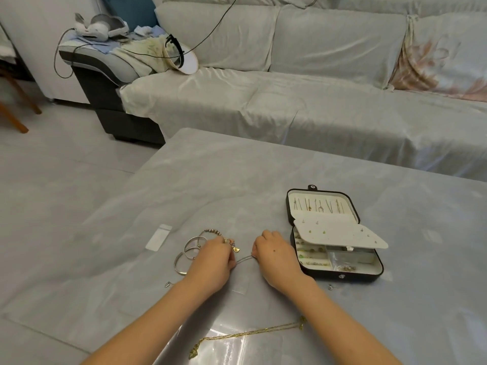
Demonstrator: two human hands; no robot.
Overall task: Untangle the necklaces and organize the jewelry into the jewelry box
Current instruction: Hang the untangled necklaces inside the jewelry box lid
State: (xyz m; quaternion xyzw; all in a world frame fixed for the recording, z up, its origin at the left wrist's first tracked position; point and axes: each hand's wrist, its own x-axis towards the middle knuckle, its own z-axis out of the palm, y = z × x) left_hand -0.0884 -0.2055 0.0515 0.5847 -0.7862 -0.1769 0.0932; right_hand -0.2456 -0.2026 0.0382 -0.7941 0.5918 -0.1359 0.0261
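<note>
Left hand [213, 262] and right hand [276, 259] close together at the middle of the tabletop [237, 180], fingers of each curled, pinching a thin silver chain [243, 259] stretched between them. Just right of the right hand, an open black jewelry box [342, 277], necklaces hung in its lid, small pieces in its compartments. Silver bangles [188, 252] and a beaded bracelet [213, 232] beside the left hand; a gold necklace [250, 333] loose near the front edge.

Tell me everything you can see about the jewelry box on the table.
The jewelry box is a black case with pale lining, lying open on the grey table. Its lid lies back flat with necklaces hung in a row. A white panel with small studs tilts over the base, whose compartments hold small pieces. The right hand is beside it.
</note>
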